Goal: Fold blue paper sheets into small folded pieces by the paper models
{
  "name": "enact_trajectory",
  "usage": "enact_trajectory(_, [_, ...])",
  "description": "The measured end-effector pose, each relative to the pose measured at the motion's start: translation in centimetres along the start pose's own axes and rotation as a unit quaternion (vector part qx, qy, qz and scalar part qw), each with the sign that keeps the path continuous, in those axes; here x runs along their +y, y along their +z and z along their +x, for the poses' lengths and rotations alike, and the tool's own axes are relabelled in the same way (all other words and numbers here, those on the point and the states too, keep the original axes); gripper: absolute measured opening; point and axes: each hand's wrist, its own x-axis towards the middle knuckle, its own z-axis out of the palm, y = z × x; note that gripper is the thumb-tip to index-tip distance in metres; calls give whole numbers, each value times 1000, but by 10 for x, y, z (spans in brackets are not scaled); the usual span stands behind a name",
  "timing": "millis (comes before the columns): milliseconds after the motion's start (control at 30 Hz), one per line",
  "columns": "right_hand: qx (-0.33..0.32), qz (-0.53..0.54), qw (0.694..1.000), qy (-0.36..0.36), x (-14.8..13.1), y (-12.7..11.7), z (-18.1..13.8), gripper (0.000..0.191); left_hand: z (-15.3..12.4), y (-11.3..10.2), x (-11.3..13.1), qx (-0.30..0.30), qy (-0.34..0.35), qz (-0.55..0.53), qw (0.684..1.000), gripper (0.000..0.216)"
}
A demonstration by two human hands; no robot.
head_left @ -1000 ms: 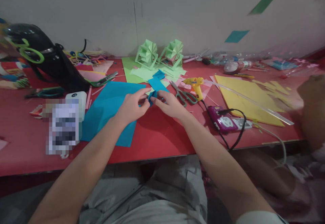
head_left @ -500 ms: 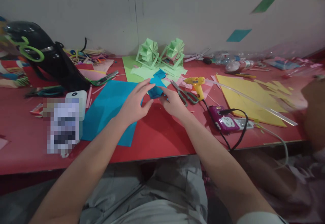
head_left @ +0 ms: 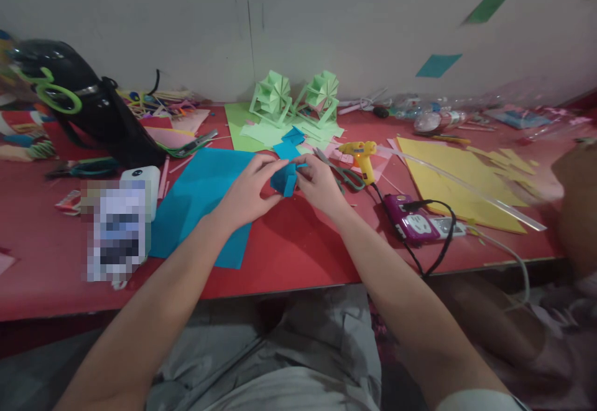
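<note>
Between my two hands is a folded blue paper piece (head_left: 283, 181), held above the red table. My left hand (head_left: 252, 190) curls around its left side, fingers over the top edge and thumb below. The fingertips of my right hand (head_left: 319, 181) pinch its right side. Just behind it lie other blue paper pieces (head_left: 288, 148), by the pale green scraps. A large blue sheet (head_left: 200, 193) lies flat under and left of my left hand. Scissors (head_left: 349, 178) and a yellow glue gun (head_left: 361, 153) lie right of my right hand, the scissors partly covered by it.
Two pale green folded-paper models (head_left: 274, 97) stand against the wall. At the right are yellow sheets (head_left: 448, 178), a clear glue stick (head_left: 513, 212) and a purple power adapter (head_left: 410, 217) with cables. A white device (head_left: 142, 190) and black bag (head_left: 102, 112) sit left. Another person (head_left: 576, 206) is at the right edge.
The blue paper piece has been turned and brought slightly nearer, so its folded front edge now shows. My right fingers have drawn closer together on it.
</note>
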Motion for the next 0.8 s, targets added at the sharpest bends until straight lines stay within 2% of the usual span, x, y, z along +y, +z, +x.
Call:
enact_trajectory(167, [-5,43,998,33,-5,0,2,30,1,0,-1,56,0,-10,998,37])
enact_trajectory(267, [-9,61,998,31,-6,-1,3,29,3,0,-1,78,-1,-23,997,28])
enact_trajectory(467, [-50,58,997,11,-7,-7,5,22,4,-1,-5,94,-32,-41,994,21])
enact_trajectory(600, [-28,43,999,-4,-5,-8,6,19,3,-2,-5,97,-39,-66,992,20])
enact_trajectory(700, [-18,19,999,-39,-7,-7,4,17,3,-5,-2,83,-42,-122,988,17])
enact_trajectory(800, [-31,-6,997,-72,-12,-6,2,16,5,-7,1,91,-86,-189,974,16])
